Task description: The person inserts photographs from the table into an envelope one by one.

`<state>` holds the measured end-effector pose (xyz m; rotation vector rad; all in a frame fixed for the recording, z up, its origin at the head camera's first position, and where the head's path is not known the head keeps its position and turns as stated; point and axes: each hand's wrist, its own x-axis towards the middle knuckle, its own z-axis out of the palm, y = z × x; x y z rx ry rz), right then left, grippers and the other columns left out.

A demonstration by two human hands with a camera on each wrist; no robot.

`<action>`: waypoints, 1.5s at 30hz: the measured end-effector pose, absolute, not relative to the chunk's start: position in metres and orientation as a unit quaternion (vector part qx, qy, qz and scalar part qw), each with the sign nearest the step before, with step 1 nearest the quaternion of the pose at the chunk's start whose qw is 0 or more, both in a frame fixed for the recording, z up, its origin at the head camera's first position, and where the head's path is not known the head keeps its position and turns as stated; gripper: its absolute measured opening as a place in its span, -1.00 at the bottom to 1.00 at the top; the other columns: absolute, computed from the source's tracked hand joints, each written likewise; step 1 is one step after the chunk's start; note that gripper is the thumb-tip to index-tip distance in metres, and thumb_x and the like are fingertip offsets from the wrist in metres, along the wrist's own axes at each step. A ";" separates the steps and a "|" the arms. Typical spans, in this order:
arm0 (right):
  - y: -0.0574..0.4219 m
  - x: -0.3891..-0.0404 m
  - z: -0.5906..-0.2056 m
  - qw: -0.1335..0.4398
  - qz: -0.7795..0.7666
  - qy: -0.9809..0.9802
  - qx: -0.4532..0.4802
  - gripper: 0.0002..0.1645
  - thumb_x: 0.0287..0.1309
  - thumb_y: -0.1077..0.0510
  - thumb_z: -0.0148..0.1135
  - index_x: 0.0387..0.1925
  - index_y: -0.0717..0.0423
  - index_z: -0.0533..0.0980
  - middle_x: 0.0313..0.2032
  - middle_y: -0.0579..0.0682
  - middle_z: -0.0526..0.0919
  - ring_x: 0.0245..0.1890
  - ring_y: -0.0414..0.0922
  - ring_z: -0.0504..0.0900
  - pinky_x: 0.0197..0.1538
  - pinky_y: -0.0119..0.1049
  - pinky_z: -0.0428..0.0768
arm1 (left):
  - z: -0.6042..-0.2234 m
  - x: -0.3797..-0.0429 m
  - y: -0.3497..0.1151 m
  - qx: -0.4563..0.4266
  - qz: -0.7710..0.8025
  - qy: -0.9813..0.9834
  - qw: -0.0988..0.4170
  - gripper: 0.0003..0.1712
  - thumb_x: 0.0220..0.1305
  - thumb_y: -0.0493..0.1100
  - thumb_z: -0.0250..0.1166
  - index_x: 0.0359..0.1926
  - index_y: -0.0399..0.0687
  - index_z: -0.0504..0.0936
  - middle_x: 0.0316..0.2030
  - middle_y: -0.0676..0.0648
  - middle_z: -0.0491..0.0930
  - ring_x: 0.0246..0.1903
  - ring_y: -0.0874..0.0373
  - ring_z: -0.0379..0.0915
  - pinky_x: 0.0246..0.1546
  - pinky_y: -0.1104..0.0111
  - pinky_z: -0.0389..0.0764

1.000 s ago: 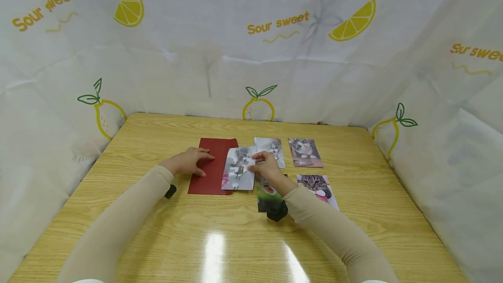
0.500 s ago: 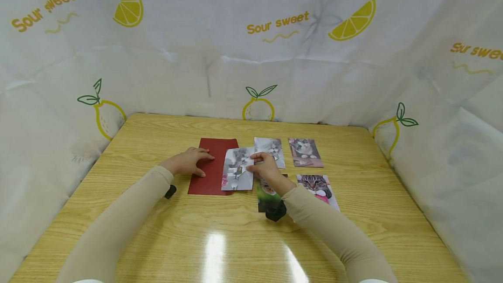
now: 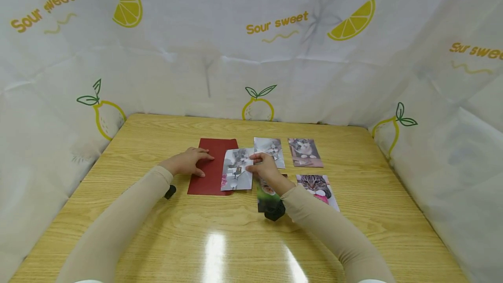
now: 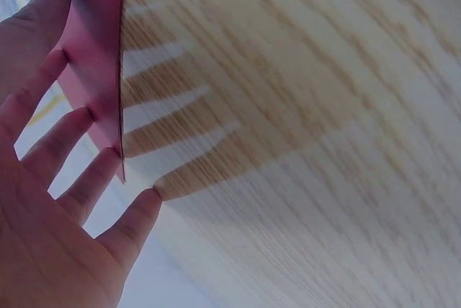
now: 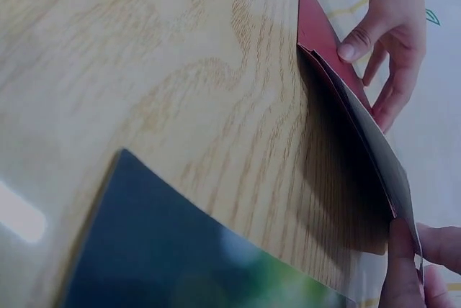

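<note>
Since a second ago, the grey cat photo (image 3: 235, 171) is shifting slightly left and toward the near edge of the surface (image 3: 177, 239) — and my right grip (image 3: 268, 168) is moving along with it, while my left grip (image 3: 189, 161) is staying put. I am pinching that photo by its right edge, thumb on one side and fingers on the other; in the right wrist view its held end is rising off the surface, with a shadow falling beneath. Its left part is lying over the right side of the red sheet (image 3: 208, 165), which is resting left of the middle, nearer the far edge than the near one.

My left grip is holding nothing: its fingers are spreading out over the red sheet's left side, the little finger reaching past the corner.

Toward the far edge, a pale photo (image 3: 273, 147) is sitting partly behind my right grip, and a kitten photo (image 3: 304, 152) is lying to its right. Closer to the near edge, a green photo (image 3: 265, 198) is lying partly hidden under my right wrist — a tabby photo (image 3: 316, 182) is lying farther toward the right edge.
</note>
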<state>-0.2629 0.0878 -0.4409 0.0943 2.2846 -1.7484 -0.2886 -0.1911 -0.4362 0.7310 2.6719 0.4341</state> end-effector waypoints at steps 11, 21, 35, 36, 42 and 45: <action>0.086 -0.266 -0.440 0.128 -0.593 0.794 0.036 -0.57 0.08 0.43 0.31 0.02 0.30 0.47 -0.30 0.02 0.37 -0.40 -0.16 0.34 -0.26 -0.25 0.55 | -0.436 -0.288 -0.191 0.260 0.154 0.939 0.164 -0.30 0.18 -0.08 0.40 0.32 -0.07 0.43 0.42 -0.29 0.15 0.38 -0.32 0.00 0.30 -0.05 0.31; 0.083 -0.267 -0.434 0.122 -0.561 0.818 0.038 -0.59 0.06 0.38 0.35 -0.02 0.27 0.49 -0.31 0.00 0.39 -0.39 -0.14 0.34 -0.25 -0.23 0.55 | -0.435 -0.288 -0.190 0.256 0.154 0.939 0.167 -0.30 0.17 -0.07 0.40 0.32 -0.07 0.43 0.42 -0.29 0.15 0.38 -0.32 0.00 0.30 -0.06 0.30; 0.081 -0.270 -0.431 0.126 -0.552 0.824 0.027 -0.59 0.08 0.35 0.36 0.00 0.22 0.51 -0.25 0.03 0.44 -0.41 -0.14 0.41 -0.29 -0.23 0.57 | -0.438 -0.289 -0.192 0.247 0.161 0.940 0.173 -0.30 0.18 -0.07 0.40 0.33 -0.03 0.42 0.44 -0.28 0.11 0.39 -0.32 -0.03 0.30 -0.07 0.28; 0.081 -0.270 -0.431 0.126 -0.549 0.826 0.026 -0.59 0.08 0.35 0.36 0.00 0.21 0.52 -0.24 0.03 0.45 -0.40 -0.14 0.42 -0.29 -0.23 0.58 | -0.438 -0.289 -0.192 0.248 0.161 0.940 0.172 -0.30 0.18 -0.07 0.40 0.34 -0.03 0.42 0.44 -0.28 0.11 0.39 -0.32 -0.03 0.30 -0.07 0.28; 0.080 -0.270 -0.429 0.133 -0.551 0.823 0.026 -0.60 0.07 0.36 0.37 -0.01 0.22 0.52 -0.28 0.02 0.43 -0.43 -0.14 0.41 -0.30 -0.23 0.58 | -0.439 -0.290 -0.192 0.248 0.160 0.940 0.171 -0.30 0.17 -0.07 0.40 0.34 -0.02 0.42 0.44 -0.27 0.12 0.39 -0.32 -0.02 0.30 -0.06 0.29; 0.079 -0.270 -0.430 0.136 -0.555 0.820 0.031 -0.60 0.07 0.37 0.36 -0.02 0.23 0.53 -0.30 0.01 0.42 -0.43 -0.15 0.41 -0.29 -0.22 0.59 | -0.438 -0.290 -0.192 0.249 0.158 0.940 0.170 -0.30 0.17 -0.07 0.41 0.33 -0.02 0.43 0.43 -0.28 0.12 0.39 -0.32 -0.02 0.30 -0.06 0.29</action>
